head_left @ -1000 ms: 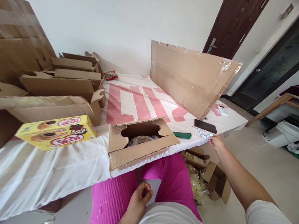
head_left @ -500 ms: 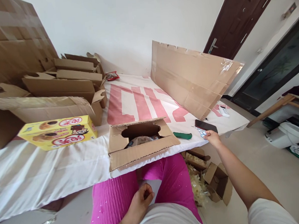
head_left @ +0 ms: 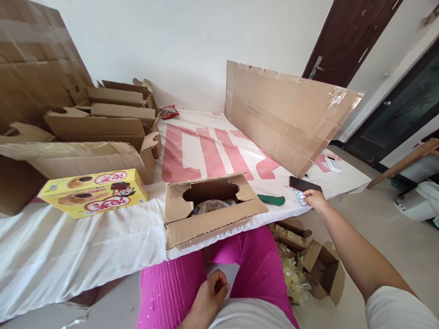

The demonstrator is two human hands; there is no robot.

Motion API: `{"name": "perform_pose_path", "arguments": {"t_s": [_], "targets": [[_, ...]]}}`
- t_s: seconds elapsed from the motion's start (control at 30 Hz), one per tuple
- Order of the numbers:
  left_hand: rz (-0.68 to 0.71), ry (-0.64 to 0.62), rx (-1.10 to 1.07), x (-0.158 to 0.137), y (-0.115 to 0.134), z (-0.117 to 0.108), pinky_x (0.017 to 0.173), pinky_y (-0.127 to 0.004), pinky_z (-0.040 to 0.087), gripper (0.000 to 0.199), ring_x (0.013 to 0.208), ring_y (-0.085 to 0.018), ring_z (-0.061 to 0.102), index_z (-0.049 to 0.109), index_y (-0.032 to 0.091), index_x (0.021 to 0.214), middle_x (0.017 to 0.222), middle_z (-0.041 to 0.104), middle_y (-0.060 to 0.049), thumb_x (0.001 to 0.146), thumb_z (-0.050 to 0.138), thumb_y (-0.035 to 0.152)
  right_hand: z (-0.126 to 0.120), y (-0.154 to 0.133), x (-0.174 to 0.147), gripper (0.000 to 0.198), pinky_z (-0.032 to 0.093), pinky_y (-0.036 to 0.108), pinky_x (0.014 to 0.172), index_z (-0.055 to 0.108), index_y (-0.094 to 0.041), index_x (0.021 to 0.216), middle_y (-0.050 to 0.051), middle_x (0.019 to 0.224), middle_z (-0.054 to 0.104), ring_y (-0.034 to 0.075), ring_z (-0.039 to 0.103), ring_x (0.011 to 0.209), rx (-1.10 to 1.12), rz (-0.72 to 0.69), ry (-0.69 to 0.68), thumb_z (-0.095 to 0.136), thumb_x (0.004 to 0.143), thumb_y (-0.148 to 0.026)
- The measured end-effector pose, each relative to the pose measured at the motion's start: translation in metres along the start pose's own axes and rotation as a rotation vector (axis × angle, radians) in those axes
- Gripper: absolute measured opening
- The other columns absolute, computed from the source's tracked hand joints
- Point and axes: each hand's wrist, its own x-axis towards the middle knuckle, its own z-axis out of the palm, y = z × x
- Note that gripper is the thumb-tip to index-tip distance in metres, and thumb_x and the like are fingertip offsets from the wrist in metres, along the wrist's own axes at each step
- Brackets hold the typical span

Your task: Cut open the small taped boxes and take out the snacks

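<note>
My right hand (head_left: 314, 199) reaches to the table's front edge. Its fingers pinch a small blue-and-white patterned sheet (head_left: 298, 196), possibly stickers, beside a dark smartphone (head_left: 304, 183) lying flat. Left of these lies a green-handled tool (head_left: 272, 199), its kind unclear. Directly before me an open cardboard box (head_left: 211, 225) stands at the edge, flaps spread, with a clear-wrapped item (head_left: 213, 205) partly visible inside. My left hand (head_left: 212, 293) rests in my lap, its fingers curled closed and nothing visible in them.
A yellow printed box (head_left: 96, 194) sits to the left, before several open cartons (head_left: 96, 129). A large cardboard panel (head_left: 286, 114) stands at the right back. A red packet (head_left: 169, 111) and a white device (head_left: 332, 164) lie on the table. Opened boxes (head_left: 324, 269) are on the floor.
The whole view has shifted slightly, so things appear a little farther right. Both hands keep nearly the same poses, the right still at the patterned sheet.
</note>
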Motion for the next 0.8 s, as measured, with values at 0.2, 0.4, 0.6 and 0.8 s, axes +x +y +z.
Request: {"name": "perform_pose_path", "arguments": {"t_s": [0.2, 0.4, 0.6, 0.8], "targets": [[-0.022, 0.012, -0.009, -0.002, 0.005, 0.001, 0.06, -0.026, 0.034, 0.024, 0.059, -0.014, 0.044, 0.049, 0.021, 0.066, 0.06, 0.049, 0.003, 0.071, 0.057, 0.043, -0.001, -0.004, -0.001, 0.031, 0.056, 0.039, 0.081, 0.059, -0.016, 0.118, 0.008, 0.117, 0.062, 0.019, 0.063, 0.096, 0.055, 0.035, -0.001, 0.059, 0.093, -0.034], [-0.021, 0.0, -0.033, -0.005, 0.013, 0.0, 0.061, -0.027, 0.034, 0.021, 0.06, -0.015, 0.044, 0.051, 0.021, 0.065, 0.061, 0.05, 0.003, 0.072, 0.057, 0.039, 0.0, -0.013, -0.002, 0.03, 0.056, 0.037, 0.078, 0.059, -0.016, 0.117, 0.007, 0.113, 0.063, 0.018, 0.064, 0.093, 0.122, 0.029, 0.0, 0.059, 0.093, -0.034], [-0.027, -0.035, -0.02, -0.004, 0.013, -0.004, 0.063, -0.027, 0.035, 0.019, 0.063, -0.016, 0.046, 0.051, 0.02, 0.067, 0.063, 0.051, 0.002, 0.072, 0.057, 0.038, 0.003, -0.028, 0.006, 0.031, 0.056, 0.038, 0.08, 0.058, -0.016, 0.118, 0.007, 0.115, 0.062, 0.019, 0.064, 0.095, 0.126, 0.053, -0.032, 0.059, 0.093, -0.034], [-0.046, -0.052, -0.019, -0.005, 0.019, -0.004, 0.061, -0.028, 0.033, 0.018, 0.06, -0.015, 0.044, 0.05, 0.021, 0.066, 0.06, 0.048, 0.003, 0.071, 0.057, 0.037, 0.008, -0.038, 0.006, 0.034, 0.054, 0.042, 0.086, 0.057, -0.017, 0.121, 0.008, 0.121, 0.06, 0.021, 0.062, 0.102, 0.073, 0.078, -0.064, 0.059, 0.093, -0.035]]}}
